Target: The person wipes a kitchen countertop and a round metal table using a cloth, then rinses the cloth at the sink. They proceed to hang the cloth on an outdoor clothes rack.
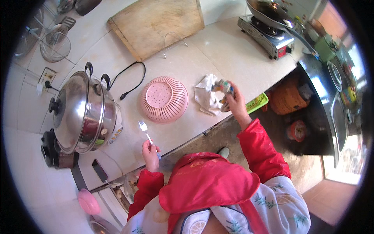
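Note:
My left hand (151,155) is closed around the handle of a metal fork (145,131), its tines pointing away from me over the tiled counter. In my right hand (237,102) is a bunched patterned cloth (224,87), held above the counter's front edge. Just left of it a crumpled white cloth (205,98) lies on the counter. Between the two hands, farther back, a pink plastic colander (163,99) rests upside down with its base up.
A steamer pot (84,114) stands at the left, beside a loose black power cord (145,73) and a phone (99,170). Behind are a wooden cutting board (157,26) and a wire stand (172,35). A gas stove (266,36) carries a pan (270,14) at the back right.

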A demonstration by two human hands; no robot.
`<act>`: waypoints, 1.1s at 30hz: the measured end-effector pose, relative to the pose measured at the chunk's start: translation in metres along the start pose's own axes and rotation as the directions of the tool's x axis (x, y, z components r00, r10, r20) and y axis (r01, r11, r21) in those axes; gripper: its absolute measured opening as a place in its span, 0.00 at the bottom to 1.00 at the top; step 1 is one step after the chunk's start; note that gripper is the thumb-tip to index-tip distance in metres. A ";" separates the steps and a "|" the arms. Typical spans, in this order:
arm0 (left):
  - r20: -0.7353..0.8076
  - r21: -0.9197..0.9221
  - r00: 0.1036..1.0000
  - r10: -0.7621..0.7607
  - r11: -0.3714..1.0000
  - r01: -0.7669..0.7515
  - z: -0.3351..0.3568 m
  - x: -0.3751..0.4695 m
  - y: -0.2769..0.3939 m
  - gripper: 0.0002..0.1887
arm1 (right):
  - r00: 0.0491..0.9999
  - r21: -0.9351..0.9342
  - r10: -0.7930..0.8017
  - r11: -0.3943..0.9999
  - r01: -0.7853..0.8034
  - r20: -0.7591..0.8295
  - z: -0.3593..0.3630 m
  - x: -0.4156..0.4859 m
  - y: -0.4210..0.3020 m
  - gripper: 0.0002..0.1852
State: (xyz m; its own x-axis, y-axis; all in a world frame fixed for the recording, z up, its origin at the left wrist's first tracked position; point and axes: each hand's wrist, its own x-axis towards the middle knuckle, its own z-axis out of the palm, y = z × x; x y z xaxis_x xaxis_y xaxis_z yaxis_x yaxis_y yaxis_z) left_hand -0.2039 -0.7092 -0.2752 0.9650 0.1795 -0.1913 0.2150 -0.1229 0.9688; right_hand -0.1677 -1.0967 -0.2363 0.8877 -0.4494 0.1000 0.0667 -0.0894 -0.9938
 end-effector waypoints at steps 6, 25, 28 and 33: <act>0.125 -0.078 0.991 0.046 0.996 -0.036 0.041 -0.052 0.049 0.05 | 0.937 -0.139 0.182 0.963 -0.231 -0.300 -0.057 0.121 0.063 0.24; 0.274 0.011 0.950 -0.148 0.989 0.151 0.130 0.011 0.062 0.17 | 0.795 -0.711 0.103 0.528 0.465 0.597 0.163 0.243 0.123 0.36; 0.307 -0.037 0.934 -0.180 0.979 0.201 0.142 0.021 0.057 0.17 | 0.424 -0.430 0.117 0.427 0.795 0.898 0.186 0.206 0.118 0.31; 0.311 0.003 0.944 -0.114 0.993 0.119 0.171 0.040 0.062 0.17 | 0.491 -0.490 0.038 0.169 0.855 0.870 0.100 0.239 0.114 0.30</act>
State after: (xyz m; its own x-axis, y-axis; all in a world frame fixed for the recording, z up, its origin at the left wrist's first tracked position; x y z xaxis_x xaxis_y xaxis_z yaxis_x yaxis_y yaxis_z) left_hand -0.1264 -0.8763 -0.2499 0.9329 -0.1202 -0.3396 0.3285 -0.1032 0.9389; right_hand 0.0980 -1.1252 -0.3311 0.8349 0.5495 -0.0319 0.5473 -0.8349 -0.0582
